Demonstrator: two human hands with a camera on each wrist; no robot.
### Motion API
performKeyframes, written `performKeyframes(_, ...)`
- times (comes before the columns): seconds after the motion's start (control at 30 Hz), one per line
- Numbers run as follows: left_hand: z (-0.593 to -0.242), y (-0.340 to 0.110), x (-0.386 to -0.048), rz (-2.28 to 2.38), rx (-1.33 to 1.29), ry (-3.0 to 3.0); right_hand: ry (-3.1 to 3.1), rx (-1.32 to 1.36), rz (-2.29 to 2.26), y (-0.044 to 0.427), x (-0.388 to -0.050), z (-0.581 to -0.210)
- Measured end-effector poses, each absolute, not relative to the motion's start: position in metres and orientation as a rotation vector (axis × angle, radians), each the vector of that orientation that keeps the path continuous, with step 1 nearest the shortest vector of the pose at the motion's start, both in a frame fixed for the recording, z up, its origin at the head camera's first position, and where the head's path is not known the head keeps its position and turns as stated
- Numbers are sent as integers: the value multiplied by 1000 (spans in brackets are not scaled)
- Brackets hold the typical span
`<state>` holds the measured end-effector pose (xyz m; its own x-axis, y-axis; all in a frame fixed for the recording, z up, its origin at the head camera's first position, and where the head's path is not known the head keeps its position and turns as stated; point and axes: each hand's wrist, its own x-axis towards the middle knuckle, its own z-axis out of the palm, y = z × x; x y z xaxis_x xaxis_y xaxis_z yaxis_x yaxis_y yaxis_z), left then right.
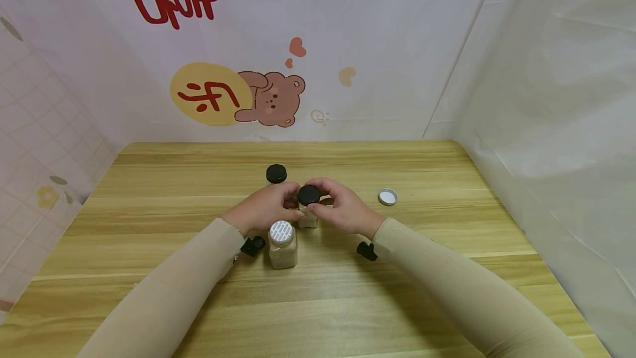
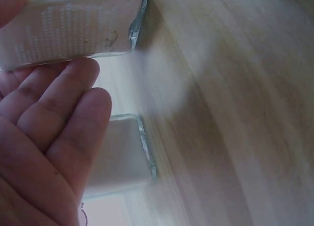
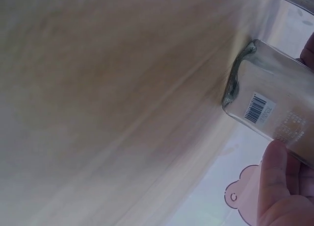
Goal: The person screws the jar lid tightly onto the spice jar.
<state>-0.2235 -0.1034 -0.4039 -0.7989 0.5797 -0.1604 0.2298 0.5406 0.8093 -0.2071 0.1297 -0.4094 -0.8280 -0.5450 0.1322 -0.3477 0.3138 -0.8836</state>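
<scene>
Between both hands stands a square glass jar (image 1: 308, 219) of pale beige powder, topped with a black lid (image 1: 309, 195). My left hand (image 1: 265, 207) grips its left side, thumb and fingers around the glass. From the right, my right hand (image 1: 345, 209) pinches the jar near the lid, thumb in front and fingers behind. A barcode sticker (image 3: 259, 108) shows on the glass in the right wrist view. Just nearer to me, a similar jar (image 1: 283, 256) has no lid, and a printed white seal (image 1: 281, 232) covers its mouth.
Behind my left hand stands another jar with a black lid (image 1: 276, 173), partly hidden. A loose lid (image 1: 387, 196) lies with its white inside up, right of my right hand. The wooden table (image 1: 422, 303) meets white printed sheets at the back and sides.
</scene>
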Motion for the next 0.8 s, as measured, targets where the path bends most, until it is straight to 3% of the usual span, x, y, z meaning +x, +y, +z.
performKeyframes(0.8, -404, -103, -224, 1129, 661, 2393, 2376, -795, -1538, 129, -208, -411)
